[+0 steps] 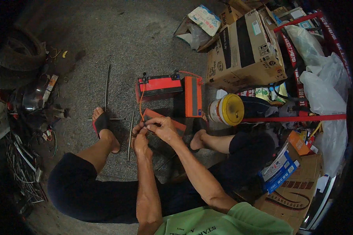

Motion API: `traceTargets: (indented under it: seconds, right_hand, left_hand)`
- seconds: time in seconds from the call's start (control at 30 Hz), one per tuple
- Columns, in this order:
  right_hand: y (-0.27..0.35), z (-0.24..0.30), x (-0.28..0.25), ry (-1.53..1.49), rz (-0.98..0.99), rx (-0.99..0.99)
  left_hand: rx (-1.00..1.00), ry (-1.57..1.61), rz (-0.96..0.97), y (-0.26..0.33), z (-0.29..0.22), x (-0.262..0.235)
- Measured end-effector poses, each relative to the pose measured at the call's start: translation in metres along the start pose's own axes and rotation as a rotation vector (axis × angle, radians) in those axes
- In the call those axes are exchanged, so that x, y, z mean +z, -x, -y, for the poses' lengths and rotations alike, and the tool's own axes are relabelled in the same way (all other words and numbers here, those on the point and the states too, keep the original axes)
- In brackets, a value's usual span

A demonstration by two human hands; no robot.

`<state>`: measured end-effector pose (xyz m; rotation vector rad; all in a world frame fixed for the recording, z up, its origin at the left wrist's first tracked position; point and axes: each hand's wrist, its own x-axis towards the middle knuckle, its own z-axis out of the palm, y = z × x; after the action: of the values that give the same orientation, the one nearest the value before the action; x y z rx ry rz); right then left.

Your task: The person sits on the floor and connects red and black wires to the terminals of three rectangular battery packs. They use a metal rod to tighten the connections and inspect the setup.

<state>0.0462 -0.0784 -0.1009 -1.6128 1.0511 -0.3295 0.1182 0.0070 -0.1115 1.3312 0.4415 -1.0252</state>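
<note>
Both my hands meet between my feet, fingers pinched close together. An orange wire (141,100) runs down into them from a terminal on a battery with a red-and-black top (159,85). My left hand (140,137) grips around the wire's lower end, its fingers curled. From the right, my right hand (163,128) pinches at the same spot, thumb and forefinger together; the wire's tip is hidden. Partly covered by my right hand lies an orange-red battery (179,126). An orange battery with a grey stripe (193,97) stands beside the red-topped one, joined to it by another orange wire (189,73).
Metal rods (107,86) lie on the floor around my left foot. A yellow-lidded bucket (230,109) stands near my right foot, below a large cardboard box (243,51). Tyres (21,55) and scrap metal (21,164) line the left; plastic bags (321,86) crowd the right.
</note>
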Motion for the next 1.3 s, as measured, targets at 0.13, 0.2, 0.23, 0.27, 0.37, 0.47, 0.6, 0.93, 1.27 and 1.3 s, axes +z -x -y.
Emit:
traceTargets:
  seconds: [0.13,0.2,0.23,0.27,0.37,0.47,0.6,0.93,1.27,1.3]
  right_hand:
    - [-0.002,0.004,0.002,-0.107,-0.009,0.118]
    - [-0.003,0.008,0.001,-0.202,-0.006,0.187]
    - [-0.003,0.007,0.001,-0.25,-0.006,0.221]
    - [-0.003,0.007,0.001,-0.285,-0.01,0.232]
    - [-0.004,0.01,0.0,-0.38,0.012,0.292]
    - [-0.007,0.011,-0.006,-0.436,0.066,0.359]
    - [-0.007,0.007,-0.008,-0.405,0.083,0.274]
    - [-0.01,0.016,-0.001,-0.06,0.043,0.209]
    - [-0.018,0.018,-0.013,-0.124,0.113,0.361]
    - [-0.019,0.012,-0.013,-0.119,0.108,0.343]
  left_hand:
    - [-0.001,0.024,-0.028,0.003,-0.007,0.003]
    - [0.005,0.038,-0.03,0.006,-0.011,0.005]
    - [0.003,0.032,-0.018,0.008,-0.014,0.005]
    - [0.0,0.026,-0.006,0.009,-0.015,0.005]
    - [-0.029,-0.038,0.047,0.004,-0.012,-0.002]
    - [-0.01,-0.028,0.054,0.003,-0.012,-0.004]
    - [-0.014,-0.065,0.035,0.005,-0.015,0.0]
    - [-0.021,-0.099,0.051,0.002,-0.014,-0.005]
    - [0.037,0.156,-0.085,-0.02,0.014,-0.02]
    - [0.028,0.072,-0.08,-0.021,0.018,-0.019]
